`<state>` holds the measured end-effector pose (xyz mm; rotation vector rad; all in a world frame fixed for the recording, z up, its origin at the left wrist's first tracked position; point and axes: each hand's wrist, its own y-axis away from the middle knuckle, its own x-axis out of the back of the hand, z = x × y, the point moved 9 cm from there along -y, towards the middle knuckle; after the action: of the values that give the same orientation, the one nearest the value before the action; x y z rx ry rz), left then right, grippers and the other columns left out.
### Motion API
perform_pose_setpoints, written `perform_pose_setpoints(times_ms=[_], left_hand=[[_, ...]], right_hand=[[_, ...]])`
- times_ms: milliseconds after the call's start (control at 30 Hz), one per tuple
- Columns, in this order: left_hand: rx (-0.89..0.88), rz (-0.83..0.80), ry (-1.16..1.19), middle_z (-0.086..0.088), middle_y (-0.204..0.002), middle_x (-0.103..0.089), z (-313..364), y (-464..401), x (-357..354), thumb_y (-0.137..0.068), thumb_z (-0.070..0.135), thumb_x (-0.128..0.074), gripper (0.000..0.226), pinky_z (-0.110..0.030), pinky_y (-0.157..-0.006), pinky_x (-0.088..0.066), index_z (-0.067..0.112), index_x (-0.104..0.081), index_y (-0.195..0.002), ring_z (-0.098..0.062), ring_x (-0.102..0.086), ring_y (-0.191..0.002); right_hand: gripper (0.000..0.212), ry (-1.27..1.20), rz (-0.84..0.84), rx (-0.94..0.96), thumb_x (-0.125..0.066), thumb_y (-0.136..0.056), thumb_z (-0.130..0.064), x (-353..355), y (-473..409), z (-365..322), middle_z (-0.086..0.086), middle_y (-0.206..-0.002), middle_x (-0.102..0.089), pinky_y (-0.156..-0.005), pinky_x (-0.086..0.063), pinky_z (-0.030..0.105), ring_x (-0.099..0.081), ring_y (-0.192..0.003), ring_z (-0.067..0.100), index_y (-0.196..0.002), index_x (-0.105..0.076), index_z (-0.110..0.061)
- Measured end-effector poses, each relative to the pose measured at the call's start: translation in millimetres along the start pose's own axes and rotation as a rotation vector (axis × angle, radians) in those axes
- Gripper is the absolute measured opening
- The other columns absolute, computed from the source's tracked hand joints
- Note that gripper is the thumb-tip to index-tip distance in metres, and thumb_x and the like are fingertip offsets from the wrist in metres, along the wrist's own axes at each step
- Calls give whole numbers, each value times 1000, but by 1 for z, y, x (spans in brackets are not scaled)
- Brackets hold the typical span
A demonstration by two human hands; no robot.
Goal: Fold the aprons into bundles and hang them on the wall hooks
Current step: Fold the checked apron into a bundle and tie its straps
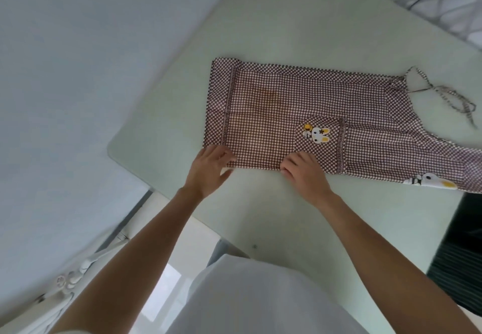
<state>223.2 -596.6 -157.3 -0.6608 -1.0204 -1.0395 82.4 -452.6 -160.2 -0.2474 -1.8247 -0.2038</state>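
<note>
1. Brown-and-white gingham apron [287, 109] lies flat on the pale green worktop [260, 20], folded lengthwise; its right end runs off the frame edge.
2. Left hand [208, 168] at the apron's near left corner, fingers over the cloth edge; motion blur at the thumb, so I cannot tell whether the grip pinches the cloth or only presses it.
3. Right hand [303, 173] on the near edge, fingers curled onto the hem; fingertips hidden under the knuckles, grip seems to be pinching the fabric.
4. Rabbit patch [317, 134] on a rounded pocket; a second rabbit patch [433, 181] near the right edge, partly cut off.
5. Apron ties [443, 93] trail loose on the worktop at far right, blurred.
6. No readable writing or labels.
7. Dark striped object [461, 255] at right, unidentifiable.
</note>
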Motion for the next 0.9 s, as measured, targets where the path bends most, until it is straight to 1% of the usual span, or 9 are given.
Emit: perform_pose_setpoints(times_ms=[67,133,200,233,400,533,633,733,900], left_hand=[[-50,-41,-4,0,-113,-63,11,3,-7,-78,29,-70,34,-37,-91,-48,20,-65,-110,-21,-56,-106],[-58,-21,9,3,-97,-68,17,6,-6,-82,29,-59,19,-34,-75,-56,20,-70,-95,-19,-62,-90],[-43,-7,9,5,-82,-69,19,12,-5,-84,29,-52,22,-30,-57,-55,19,-71,-82,-17,-64,-74],[-41,-3,1,5,-80,-69,21,15,-4,-84,28,-51,23,-29,-54,-55,19,-71,-80,-17,-64,-72],[-32,31,-26,2,-88,-69,26,31,-3,-80,23,-69,10,-27,-60,-54,16,-72,-87,-18,-65,-80],[33,40,-50,0,-88,-68,26,32,0,-73,25,-79,21,-28,-58,-53,15,-68,-88,-19,-64,-79],[28,53,-114,0,-85,-68,34,33,-1,-73,22,-78,15,-26,-52,-50,15,-68,-80,-20,-64,-76],[34,71,-158,-2,-85,-68,35,33,-1,-76,20,-74,10,-28,-51,-51,12,-69,-80,-23,-65,-75],[36,107,-120,-5,-73,-64,46,48,4,-91,22,-52,17,-30,-53,-51,8,-58,-83,-23,-62,-63]], right_hand=[[21,-74,-44,49,-44,-89,-27,-4,5,-9,-2,-94,-59,-81,-40,30,-48,-91,18,-85,-61,-15],[16,-114,-53,28,-49,-87,-26,-4,15,-11,-2,-98,-59,-84,-42,31,-49,-95,17,-86,-61,-16],[10,-100,-35,-20,-61,-82,-23,-3,29,-5,-1,-103,-58,-87,-41,33,-49,-100,19,-90,-61,-17],[15,-84,-28,-56,-65,-79,-23,-1,36,-1,0,-105,-57,-87,-41,34,-48,-101,19,-92,-61,-17],[22,-2,75,-242,-54,-84,-31,18,82,51,4,-98,-58,-76,-41,34,-47,-91,21,-94,-62,-13],[24,1,88,-325,-52,-87,-27,26,105,92,7,-101,-61,-77,-43,39,-53,-92,27,-100,-63,-10],[16,-43,120,-311,-58,-88,-17,33,110,108,7,-97,-64,-74,-46,39,-58,-88,28,-97,-65,-7],[27,-69,112,-262,-44,-91,-22,36,106,110,6,-92,-65,-71,-47,38,-58,-84,27,-93,-66,-6],[19,-47,88,-178,-46,-90,-19,49,118,99,4,-87,-62,-73,-42,32,-55,-81,22,-91,-61,-8]])
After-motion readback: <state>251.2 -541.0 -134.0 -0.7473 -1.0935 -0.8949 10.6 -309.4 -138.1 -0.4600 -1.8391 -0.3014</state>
